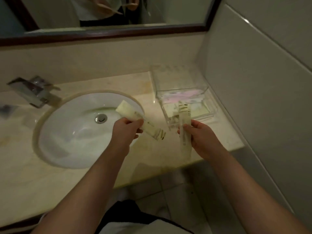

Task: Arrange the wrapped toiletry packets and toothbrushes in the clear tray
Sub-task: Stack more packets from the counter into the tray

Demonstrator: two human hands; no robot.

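Evidently two packets were held, one slanted packet (128,112) gripped by the left hand (125,130) above the sink (67,135), one upright packet (185,115) gripped by the right hand (200,137) just before the single clear tray (207,88), its contents too blurred to count.

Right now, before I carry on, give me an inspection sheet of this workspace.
Surface: pale stone counter, with the sink set in its left part.
Job's things: clear tray at the counter's right end by the wall; pink and white items lie inside, too blurred to name. One packet is in each hand.
Clutter: dark item at the far left, blurred, cannot tell what.
Hands: left hand grips the left packet, tilted over the sink's right side. Right hand grips the right packet at the tray's near edge.
Cables: nothing seen.
Surroundings: faucet behind the sink, mirror above, tiled wall at right.
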